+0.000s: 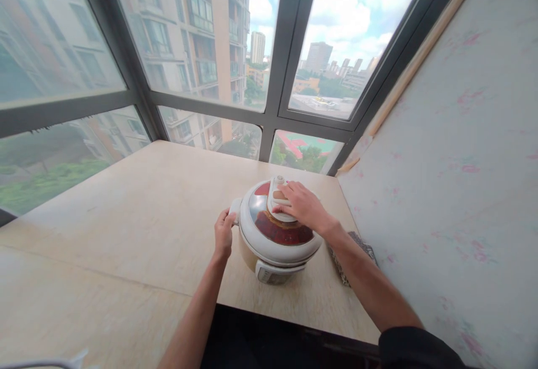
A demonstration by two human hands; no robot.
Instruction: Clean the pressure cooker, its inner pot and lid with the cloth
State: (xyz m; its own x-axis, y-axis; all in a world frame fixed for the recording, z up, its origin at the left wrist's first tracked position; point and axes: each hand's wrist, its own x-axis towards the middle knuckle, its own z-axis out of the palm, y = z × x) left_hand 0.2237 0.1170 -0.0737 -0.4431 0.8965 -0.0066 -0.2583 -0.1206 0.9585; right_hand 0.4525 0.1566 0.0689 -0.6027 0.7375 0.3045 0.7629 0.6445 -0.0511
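Evidently steadying it, the left hand (223, 235) clamps the side handle of the pressure cooker (275, 234) standing near the countertop's (138, 212) right corner, while the right hand (301, 205) closes around its lid handle (277, 201) on top.

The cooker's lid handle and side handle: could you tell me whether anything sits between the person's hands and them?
Nothing visible does. The right hand already lies on the lid handle of the pressure cooker, and the left hand grips its side handle. The patterned cloth lies off to the right, beneath the forearm.
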